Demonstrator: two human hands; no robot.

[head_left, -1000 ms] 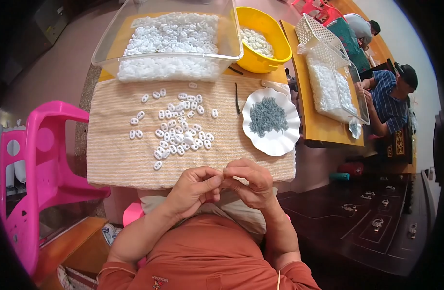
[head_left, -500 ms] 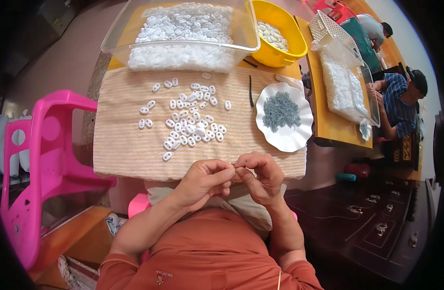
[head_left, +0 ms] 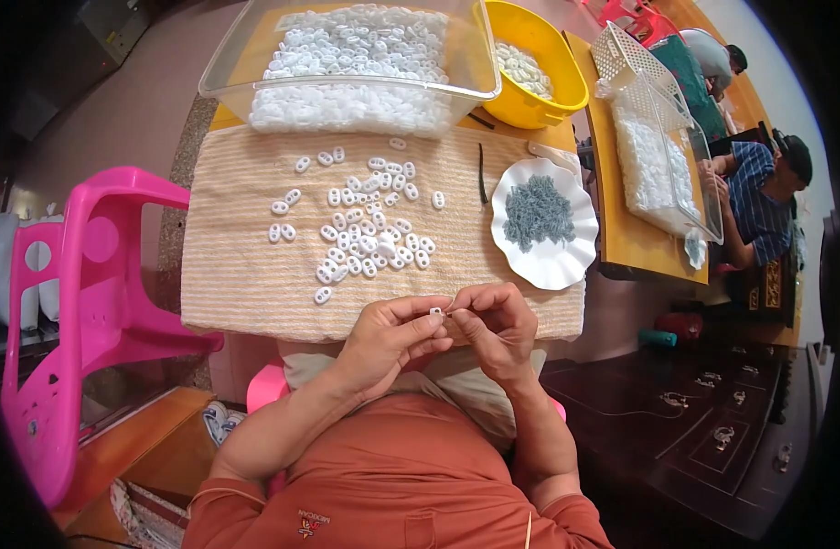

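Note:
My left hand (head_left: 392, 331) pinches a small white plastic piece (head_left: 435, 312) between thumb and fingertips, over the near edge of the towel. Close against it, my right hand (head_left: 499, 331) is closed in a pinch; what lies between its fingertips is too small to name. Loose white oval pieces with two dark holes (head_left: 354, 242) are scattered on the striped towel (head_left: 241, 274) beyond my hands. To the right of them stands a white scalloped plate (head_left: 548, 271) bearing a heap of small grey-blue pieces (head_left: 539, 212).
A clear plastic tub (head_left: 220, 84) full of white pieces is at the far side, beside a yellow basin (head_left: 569, 90). One thin black strip (head_left: 482, 174) lies left of the plate. A pink chair (head_left: 81, 265) stands at left; another person (head_left: 758, 192) sits far right.
The white piece now shows at my left fingertips. My right fingers have shifted slightly and their pinch has turned. The whole view has moved a little, so the table appears further right.

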